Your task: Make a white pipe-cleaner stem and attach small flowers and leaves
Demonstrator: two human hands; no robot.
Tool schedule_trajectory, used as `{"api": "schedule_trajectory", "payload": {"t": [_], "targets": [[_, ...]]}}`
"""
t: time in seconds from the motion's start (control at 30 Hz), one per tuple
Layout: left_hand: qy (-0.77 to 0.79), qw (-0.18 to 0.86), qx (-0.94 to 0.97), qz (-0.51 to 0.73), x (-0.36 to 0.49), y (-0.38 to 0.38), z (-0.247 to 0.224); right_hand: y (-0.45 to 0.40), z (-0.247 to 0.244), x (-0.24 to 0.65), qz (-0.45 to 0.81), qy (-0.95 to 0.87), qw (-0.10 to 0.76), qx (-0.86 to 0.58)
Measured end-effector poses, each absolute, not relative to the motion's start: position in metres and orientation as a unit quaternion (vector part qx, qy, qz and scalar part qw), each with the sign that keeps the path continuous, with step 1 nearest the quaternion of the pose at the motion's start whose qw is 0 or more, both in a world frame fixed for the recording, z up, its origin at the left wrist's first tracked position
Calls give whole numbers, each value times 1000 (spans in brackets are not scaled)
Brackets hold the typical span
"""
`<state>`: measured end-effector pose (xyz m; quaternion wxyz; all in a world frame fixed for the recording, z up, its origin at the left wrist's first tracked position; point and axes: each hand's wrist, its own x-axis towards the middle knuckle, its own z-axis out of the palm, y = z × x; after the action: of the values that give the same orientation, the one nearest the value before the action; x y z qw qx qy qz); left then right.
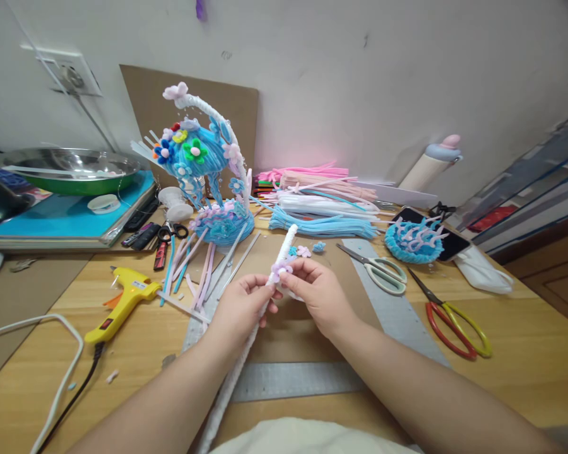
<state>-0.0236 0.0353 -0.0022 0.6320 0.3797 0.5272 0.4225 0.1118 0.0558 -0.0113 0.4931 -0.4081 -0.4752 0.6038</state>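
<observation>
While the left hand point(240, 310) pinched a white fuzzy stem point(286, 249), the right hand point(325, 299) pinched a lilac flower point(280, 269) against it, between both sets of fingertips.

"What's in the hands?"
"The left hand point(247, 301) grips a white fuzzy stem point(287, 244), which slants up between both; the right hand point(320, 293) pinches a lilac flower point(278, 270) against it."
"And to their left?"
"A yellow hot-glue gun point(127, 297) lies on the wooden table point(520, 359), with a blue flower-studded ornament point(213, 157) standing farther back."
"To the right?"
"Pale-handled scissors point(383, 272) and, nearer the viewer, red-and-yellow-handled scissors point(438, 302)."
</observation>
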Motion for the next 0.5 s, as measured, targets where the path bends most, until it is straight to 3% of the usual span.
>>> {"api": "schedule_trajectory", "payload": {"t": [0.5], "targets": [[538,626,370,426,-22,35,-2,55,-12,109,597,-461,509,-414]]}}
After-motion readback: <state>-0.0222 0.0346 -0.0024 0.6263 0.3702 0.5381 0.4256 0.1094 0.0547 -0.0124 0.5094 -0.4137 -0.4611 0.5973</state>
